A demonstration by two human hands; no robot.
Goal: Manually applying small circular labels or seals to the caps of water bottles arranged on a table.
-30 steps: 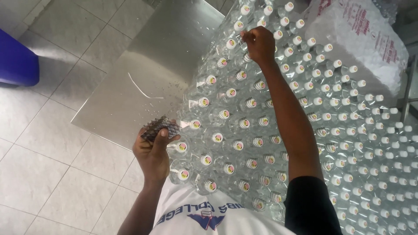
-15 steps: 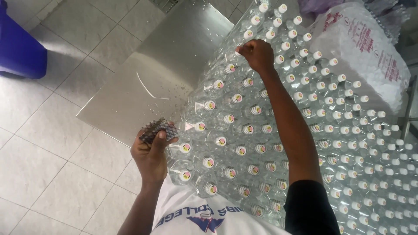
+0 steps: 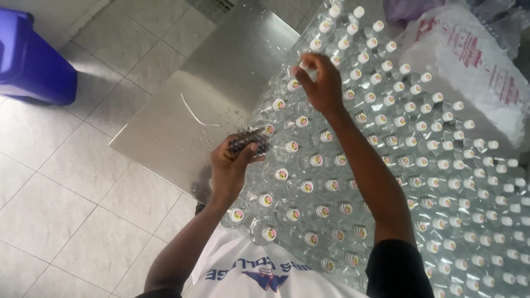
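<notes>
A steel table carries a dense field of clear plastic bottles with white caps. Those nearer me have coloured round seals on their caps. My left hand grips a small stack of dark seals and holds it over the bottles at the left edge of the field. My right hand hovers just above the caps in the far left rows. Its fingers are loosely apart and nothing clear shows between them. My right forearm stretches across the bottles.
A large white wrapped pack with red print lies at the far right of the table. A blue bin stands on the tiled floor to the left. Water drops and a thin white strip lie on the bare steel.
My left hand has moved forward and right with the stack, from the table's near edge to over the bottles. My right hand has lifted off a cap and its fingers have spread.
</notes>
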